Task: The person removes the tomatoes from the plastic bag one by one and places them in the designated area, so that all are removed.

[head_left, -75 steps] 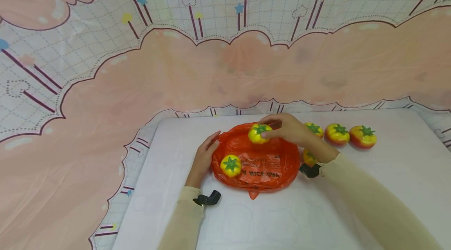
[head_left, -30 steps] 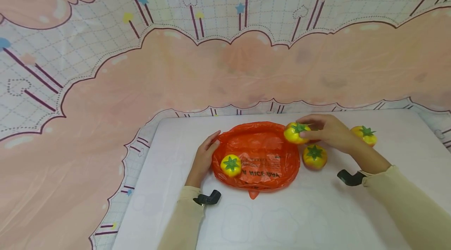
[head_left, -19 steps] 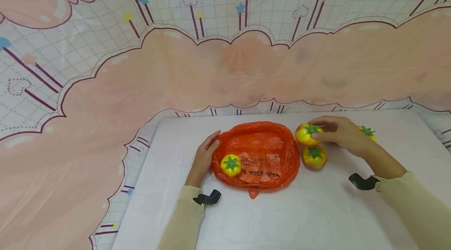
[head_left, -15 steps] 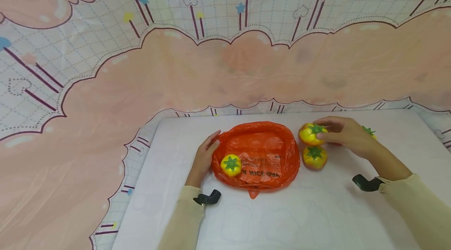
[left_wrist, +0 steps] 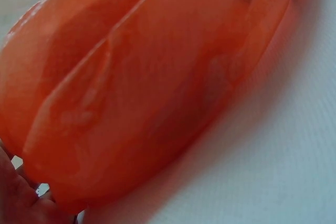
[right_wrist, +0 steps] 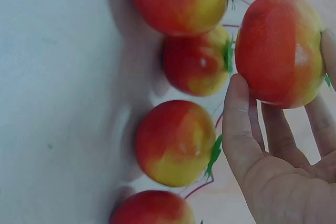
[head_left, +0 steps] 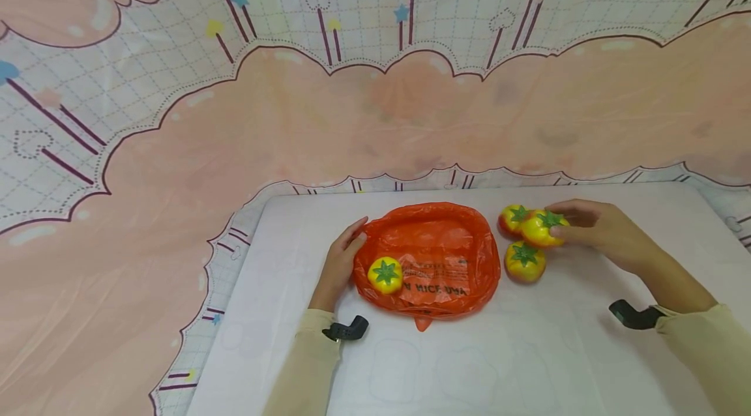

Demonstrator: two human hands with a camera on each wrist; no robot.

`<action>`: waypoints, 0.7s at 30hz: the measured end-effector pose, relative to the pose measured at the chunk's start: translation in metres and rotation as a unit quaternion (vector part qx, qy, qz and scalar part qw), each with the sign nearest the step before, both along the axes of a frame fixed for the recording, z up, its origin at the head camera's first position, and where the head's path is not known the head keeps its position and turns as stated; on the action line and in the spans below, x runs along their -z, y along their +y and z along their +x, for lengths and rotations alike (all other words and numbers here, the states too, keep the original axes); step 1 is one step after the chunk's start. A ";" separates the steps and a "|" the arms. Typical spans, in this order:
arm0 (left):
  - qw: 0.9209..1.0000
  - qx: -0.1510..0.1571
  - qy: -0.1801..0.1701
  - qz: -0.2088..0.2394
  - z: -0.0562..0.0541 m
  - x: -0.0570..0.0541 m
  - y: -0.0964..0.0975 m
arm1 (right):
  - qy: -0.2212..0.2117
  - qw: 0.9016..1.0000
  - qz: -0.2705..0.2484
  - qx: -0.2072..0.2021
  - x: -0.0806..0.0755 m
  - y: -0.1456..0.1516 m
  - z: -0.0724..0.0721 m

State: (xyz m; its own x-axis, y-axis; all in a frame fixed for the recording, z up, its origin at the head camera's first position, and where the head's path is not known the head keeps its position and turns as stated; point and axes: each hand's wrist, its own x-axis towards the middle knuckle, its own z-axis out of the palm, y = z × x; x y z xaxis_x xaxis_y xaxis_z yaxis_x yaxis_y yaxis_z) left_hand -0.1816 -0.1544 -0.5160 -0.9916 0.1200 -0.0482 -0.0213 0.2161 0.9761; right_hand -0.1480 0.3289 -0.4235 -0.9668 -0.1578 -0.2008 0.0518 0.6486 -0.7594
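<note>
My right hand (head_left: 604, 233) holds a red-and-yellow toy tomato (head_left: 542, 228) with a green leafy top, thumb on one side and fingers on the other. In the right wrist view this tomato (right_wrist: 278, 51) is raised off the table at the fingertips. Below and left of it in the head view stand a tomato (head_left: 524, 266) and, partly covered, another tomato (head_left: 509, 220). My left hand (head_left: 337, 266) grips the left edge of an opened red plastic bag (head_left: 434, 243). One tomato (head_left: 384, 276) lies inside the bag, at its near left.
On the white table (head_left: 446, 370), several tomatoes stand in a line in the right wrist view, among them a tomato (right_wrist: 176, 142); my right hand hides some from the head view. A patterned cloth backdrop (head_left: 375, 122) rises behind the table.
My right hand has carried its tomato from over the bag to the right, to above the tomatoes on the table. The left hand and the bag have stayed put.
</note>
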 end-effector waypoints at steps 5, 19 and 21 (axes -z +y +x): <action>1.000 -0.001 -0.002 0.002 0.001 0.000 0.000 | 0.011 1.000 0.016 0.003 0.001 0.007 0.004; 1.000 0.000 -0.002 0.001 0.000 0.000 0.000 | 0.015 1.000 0.022 0.014 0.010 0.026 0.013; 1.000 0.000 -0.003 0.003 0.000 0.000 0.000 | 0.012 1.000 0.017 0.012 0.011 0.028 0.015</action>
